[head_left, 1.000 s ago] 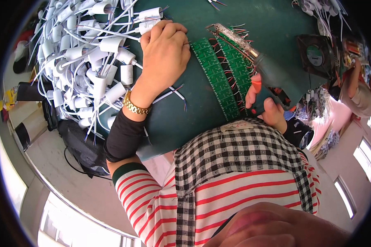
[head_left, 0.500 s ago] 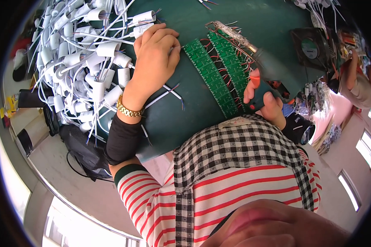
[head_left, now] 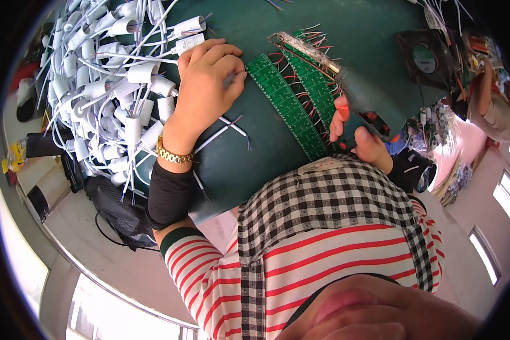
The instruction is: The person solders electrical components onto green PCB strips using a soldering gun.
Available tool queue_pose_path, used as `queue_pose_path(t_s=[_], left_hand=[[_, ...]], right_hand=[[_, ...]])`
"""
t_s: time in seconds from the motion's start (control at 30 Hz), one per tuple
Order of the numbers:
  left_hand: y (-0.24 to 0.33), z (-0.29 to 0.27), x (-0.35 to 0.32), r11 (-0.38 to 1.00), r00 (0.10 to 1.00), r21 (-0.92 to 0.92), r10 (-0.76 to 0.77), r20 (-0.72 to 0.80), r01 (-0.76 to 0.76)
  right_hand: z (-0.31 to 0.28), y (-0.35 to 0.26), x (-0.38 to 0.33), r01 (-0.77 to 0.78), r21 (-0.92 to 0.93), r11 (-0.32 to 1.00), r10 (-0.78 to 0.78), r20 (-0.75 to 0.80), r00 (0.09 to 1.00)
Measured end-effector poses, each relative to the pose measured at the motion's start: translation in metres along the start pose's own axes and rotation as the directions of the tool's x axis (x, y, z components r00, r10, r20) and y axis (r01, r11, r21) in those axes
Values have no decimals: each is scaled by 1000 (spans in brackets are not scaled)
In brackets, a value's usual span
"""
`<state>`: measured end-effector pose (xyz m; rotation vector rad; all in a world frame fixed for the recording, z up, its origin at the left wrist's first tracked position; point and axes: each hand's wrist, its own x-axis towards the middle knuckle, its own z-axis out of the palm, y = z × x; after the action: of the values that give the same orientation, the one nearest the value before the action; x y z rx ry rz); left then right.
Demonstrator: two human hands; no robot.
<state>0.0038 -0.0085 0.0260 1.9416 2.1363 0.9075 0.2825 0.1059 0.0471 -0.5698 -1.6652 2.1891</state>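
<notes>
Circuit boards (head_left: 287, 105) by the table's (head_left: 238, 167) near edge, soldering iron (head_left: 335, 67) above
Right hand (head_left: 369, 148) clasps the handle, left hand's (head_left: 207, 82) grip unclear; a slack wrist could let the tip scorch wires (head_left: 304, 105)

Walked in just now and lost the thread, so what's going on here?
A person is at a green tabletop. Their right hand grips a gun-shaped soldering tool, its metal tip over the far end of two strips of green circuit boards with thin wires. Their left hand is palm-down beside a heap of white cabled sockets; whether it holds anything underneath can't be seen. Nor can I tell whether the tip touches the boards.
</notes>
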Motion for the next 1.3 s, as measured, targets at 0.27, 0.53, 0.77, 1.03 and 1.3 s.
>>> queue_pose_path(t_s=[0.27, 0.53, 0.77, 1.03, 1.3], left_hand=[[16, -3, -3, 976, 999, 215, 28, -32, -21], [16, 4, -13, 979, 996, 200, 49, -72, -34], [7, 5, -9, 989, 995, 132, 74, -60, -66], [7, 10, -8, 987, 992, 125, 108, -67, -99], [13, 9, -4, 995, 995, 97, 24, -98, -15]], right_hand=[[-6, 2, -2, -5, -26, 1000, 7, 50, 999], [-1, 3, 0, 31, -17, 999, -30, 51, 998], [-4, 5, 0, -21, 14, 1000, 20, 85, 996], [-7, 1, 1, -76, -51, 996, 82, 147, 986], [-2, 0, -1, -81, -7, 997, 81, 146, 986]])
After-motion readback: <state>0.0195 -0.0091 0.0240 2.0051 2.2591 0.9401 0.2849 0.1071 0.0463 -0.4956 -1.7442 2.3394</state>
